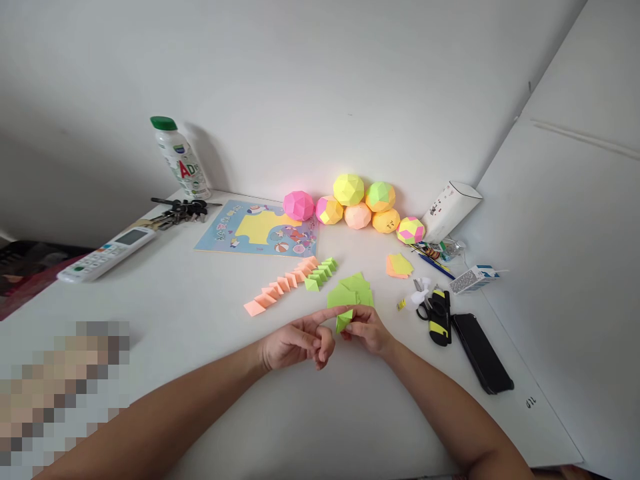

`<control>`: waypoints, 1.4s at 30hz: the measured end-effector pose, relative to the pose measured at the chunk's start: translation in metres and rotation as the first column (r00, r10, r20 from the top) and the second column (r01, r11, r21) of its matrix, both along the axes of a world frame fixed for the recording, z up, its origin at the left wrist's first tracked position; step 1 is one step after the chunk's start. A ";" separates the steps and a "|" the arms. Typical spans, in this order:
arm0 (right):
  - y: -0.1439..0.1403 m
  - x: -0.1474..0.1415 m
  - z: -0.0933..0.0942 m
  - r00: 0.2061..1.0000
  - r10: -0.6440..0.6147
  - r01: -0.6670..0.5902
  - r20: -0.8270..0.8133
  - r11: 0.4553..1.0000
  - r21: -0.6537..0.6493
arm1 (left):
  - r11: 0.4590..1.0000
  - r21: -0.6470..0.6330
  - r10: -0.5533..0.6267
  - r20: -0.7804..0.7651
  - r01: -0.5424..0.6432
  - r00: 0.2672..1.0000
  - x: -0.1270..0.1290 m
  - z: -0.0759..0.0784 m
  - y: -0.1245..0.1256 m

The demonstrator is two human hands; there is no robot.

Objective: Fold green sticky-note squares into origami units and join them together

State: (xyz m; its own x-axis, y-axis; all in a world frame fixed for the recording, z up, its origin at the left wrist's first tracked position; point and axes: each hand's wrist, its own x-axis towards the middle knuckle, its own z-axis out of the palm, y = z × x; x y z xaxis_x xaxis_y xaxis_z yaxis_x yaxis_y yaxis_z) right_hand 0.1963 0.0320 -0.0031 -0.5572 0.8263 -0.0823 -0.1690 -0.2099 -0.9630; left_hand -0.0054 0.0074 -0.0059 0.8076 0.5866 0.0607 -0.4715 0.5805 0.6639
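Observation:
My right hand (367, 329) pinches a small folded green paper piece (344, 321) between its fingertips. My left hand (303, 340) points its index finger across the top of that piece, seemingly touching it, while its other fingers are loosely curled and hold nothing. Just behind the hands lie loose green paper sheets (357, 291). To their left stretches a row of green folded pieces (320, 275), beside a longer row of peach folded pieces (283, 285). The underside of the held piece is partly hidden by my right fingers.
Faceted paper balls (349, 190) are heaped along the wall behind a blue picture board (210, 241). A bottle (183, 163), keys (175, 215) and a remote control (107, 255) stand or lie left. Right are sticky notes (399, 265), scissors (437, 307), a yellow-black cutter (440, 332) and a phone (481, 353).

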 end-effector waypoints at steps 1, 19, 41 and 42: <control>0.000 0.000 -0.001 1.000 -0.002 0.002 0.007 1.000 -0.003 | 1.000 0.002 0.001 -0.010 -0.001 1.000 0.000 0.000 0.000; -0.010 -0.005 0.001 0.976 -0.169 0.132 0.140 0.962 0.238 | 0.982 0.071 0.186 -0.230 -0.174 0.955 0.009 0.006 -0.002; -0.029 -0.019 0.008 0.921 -0.366 -0.021 0.134 0.296 0.955 | 0.994 0.082 0.075 -0.113 -0.066 0.991 0.006 -0.002 -0.001; -0.028 -0.019 0.008 0.922 -0.365 -0.019 0.128 0.286 0.958 | 0.994 0.085 0.075 -0.107 -0.066 0.992 0.006 -0.002 -0.001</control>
State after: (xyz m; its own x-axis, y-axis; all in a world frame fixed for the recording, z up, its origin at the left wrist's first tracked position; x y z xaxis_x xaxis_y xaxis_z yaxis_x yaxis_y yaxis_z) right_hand 0.1772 0.0038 0.0051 -0.4980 0.5130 0.6992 0.2206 0.8546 -0.4700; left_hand 0.0003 0.0062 -0.0080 0.7691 0.6387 0.0237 -0.4311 0.4910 0.7570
